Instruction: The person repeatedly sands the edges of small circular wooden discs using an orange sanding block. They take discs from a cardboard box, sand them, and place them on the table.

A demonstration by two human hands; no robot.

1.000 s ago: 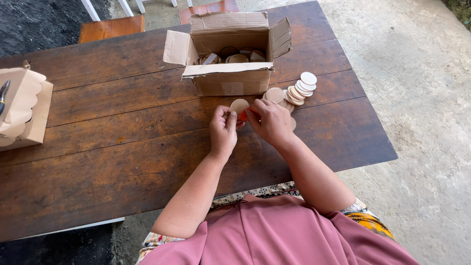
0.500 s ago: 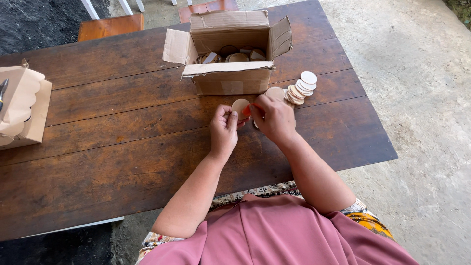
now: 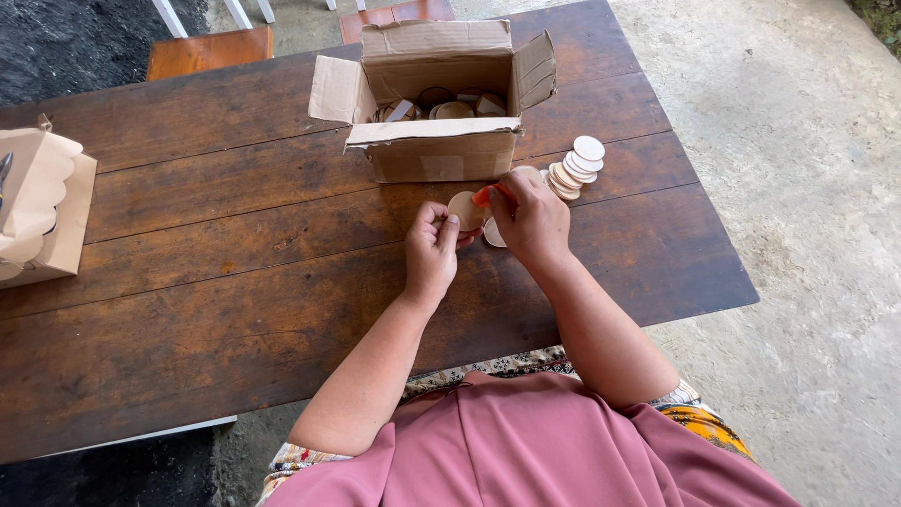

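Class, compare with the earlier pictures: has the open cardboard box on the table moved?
No. The open cardboard box sits in the same place against the table planks and the disc stack.

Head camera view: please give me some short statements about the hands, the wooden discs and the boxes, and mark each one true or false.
1. The left hand holds a round wooden disc. True.
2. The cardboard box behind the hands is closed. False: its flaps are open, and more discs lie inside.
3. A row of overlapping discs lies on the table to the right of the box. True.
4. The right hand rests flat on the table, away from the disc. False: it is raised, holding a small orange thing against the held disc.
5. The table is white plastic. False: it is dark wooden planks.
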